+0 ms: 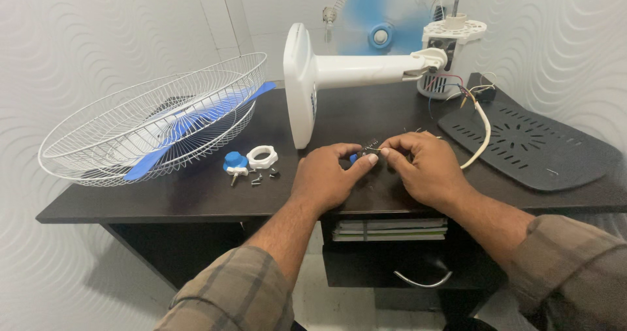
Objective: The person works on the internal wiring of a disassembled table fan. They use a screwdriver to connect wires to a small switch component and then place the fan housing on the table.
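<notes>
Wires [375, 149], thin and partly hidden by the fingers, sat pinched between the two hands just above the front part of the dark desk [196, 197], close in front of the white fan base [299, 86]. The left hand [326, 174] lay knuckles up, wrist low over the desk edge, its thumb and forefinger closed on a small blue piece [353, 158] at the wire's end. The right hand [424, 164] came in from the other side, forearm angled across the desk corner, fingers curled and fingertips nipped tight on the wire strands opposite the left thumb. Both forearms wore plaid sleeves rolled short of the wrist. A white cable [484, 132] curved away behind the right hand toward the fan motor [444, 50]. Left of the hands lay a blue knob [234, 161], a white ring nut [262, 156] and a few screws [258, 177], with the wire guard [150, 125] and blue blade [189, 125] farther left. A black rear cover [535, 145] lay to the right.
</notes>
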